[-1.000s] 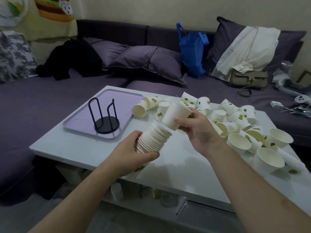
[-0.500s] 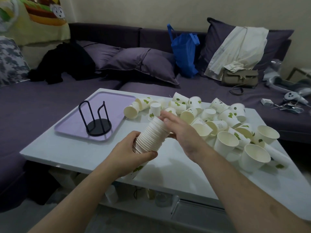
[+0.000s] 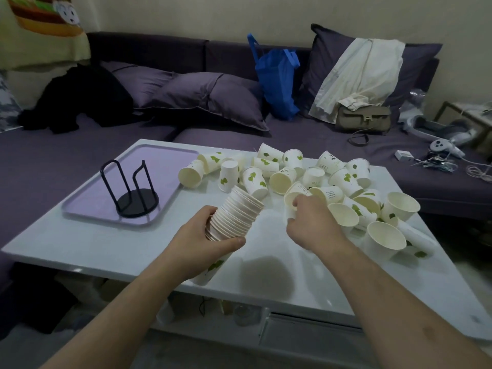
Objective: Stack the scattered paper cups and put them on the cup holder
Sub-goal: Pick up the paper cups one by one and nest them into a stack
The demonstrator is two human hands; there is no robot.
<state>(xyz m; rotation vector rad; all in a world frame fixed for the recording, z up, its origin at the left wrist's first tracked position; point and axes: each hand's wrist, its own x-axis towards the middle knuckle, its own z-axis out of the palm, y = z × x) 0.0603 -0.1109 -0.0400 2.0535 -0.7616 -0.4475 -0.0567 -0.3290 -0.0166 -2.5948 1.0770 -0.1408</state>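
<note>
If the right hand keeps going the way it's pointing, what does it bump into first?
Probably the tipped paper cup at the near edge of the pile; the right hand fingers already look wrapped around it, though contact is partly hidden.

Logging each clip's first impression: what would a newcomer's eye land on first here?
Probably the heap of loose cups strewn over the right half of the white table. Next, the tall stack that the left hand grips at centre, while the right hand reaches into the heap. The black holder stands empty on the lilac tray, at left.
</note>
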